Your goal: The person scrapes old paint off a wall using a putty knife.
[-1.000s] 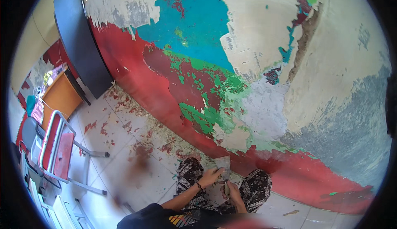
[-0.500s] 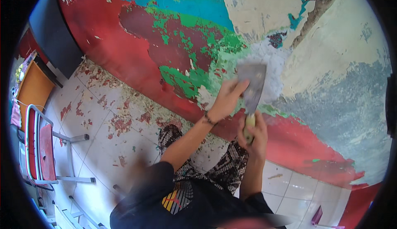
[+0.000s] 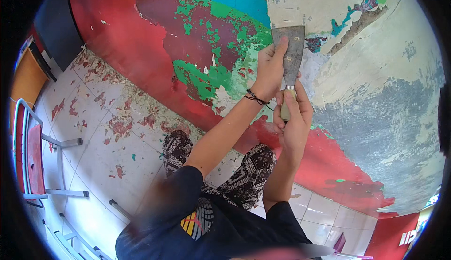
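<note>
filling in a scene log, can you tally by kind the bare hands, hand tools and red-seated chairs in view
Hands: 2, left hand and right hand
Hand tools: 1, a wide-bladed scraper
Red-seated chairs: 1, a metal-framed chair at the left edge
Total: 4

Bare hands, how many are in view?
2: the left hand, thumb on the grey metal scraper blade, and the right hand, gripping the scraper's pale handle.
</note>
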`<act>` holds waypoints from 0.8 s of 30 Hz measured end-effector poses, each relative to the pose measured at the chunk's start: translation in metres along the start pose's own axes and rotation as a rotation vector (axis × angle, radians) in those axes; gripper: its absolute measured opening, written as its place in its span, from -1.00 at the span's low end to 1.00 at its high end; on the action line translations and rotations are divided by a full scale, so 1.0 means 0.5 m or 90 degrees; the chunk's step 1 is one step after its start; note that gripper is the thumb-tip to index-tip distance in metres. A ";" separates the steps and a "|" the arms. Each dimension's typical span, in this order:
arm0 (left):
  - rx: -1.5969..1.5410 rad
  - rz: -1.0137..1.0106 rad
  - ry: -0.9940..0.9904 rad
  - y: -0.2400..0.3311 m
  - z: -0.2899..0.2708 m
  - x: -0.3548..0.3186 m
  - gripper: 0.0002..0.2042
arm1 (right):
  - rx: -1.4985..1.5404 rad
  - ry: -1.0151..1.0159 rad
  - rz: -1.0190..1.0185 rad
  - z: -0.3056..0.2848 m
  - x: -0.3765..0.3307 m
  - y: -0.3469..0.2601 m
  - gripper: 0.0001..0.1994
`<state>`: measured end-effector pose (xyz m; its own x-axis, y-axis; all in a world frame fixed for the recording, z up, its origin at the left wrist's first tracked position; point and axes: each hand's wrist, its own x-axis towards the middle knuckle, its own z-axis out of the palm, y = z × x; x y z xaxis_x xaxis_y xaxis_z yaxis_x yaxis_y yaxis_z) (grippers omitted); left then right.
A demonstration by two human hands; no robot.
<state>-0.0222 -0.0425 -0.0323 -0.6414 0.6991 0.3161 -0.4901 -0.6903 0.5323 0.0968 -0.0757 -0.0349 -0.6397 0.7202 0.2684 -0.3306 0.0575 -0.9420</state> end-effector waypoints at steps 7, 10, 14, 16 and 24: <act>0.003 0.005 0.002 0.006 0.004 0.010 -0.59 | 0.050 0.008 -0.042 0.032 0.008 -0.002 -0.53; -0.023 -0.009 0.013 0.015 0.003 0.002 -0.59 | 0.069 -0.005 -0.019 0.017 -0.005 -0.011 -0.53; -0.014 0.017 0.043 -0.003 0.003 0.006 -0.58 | 0.090 -0.001 0.011 0.007 0.003 0.003 -0.53; 0.064 0.058 0.029 0.041 -0.005 0.023 -0.60 | 0.113 -0.016 -0.007 0.034 0.025 0.004 -0.54; 0.006 -0.065 0.029 0.003 -0.024 -0.016 -0.59 | 0.232 -0.011 0.013 0.031 -0.020 0.008 -0.52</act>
<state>-0.0248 -0.0516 -0.0432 -0.6148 0.7562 0.2242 -0.5490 -0.6144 0.5667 0.0911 -0.0933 -0.0380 -0.6595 0.7064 0.2570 -0.5417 -0.2095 -0.8140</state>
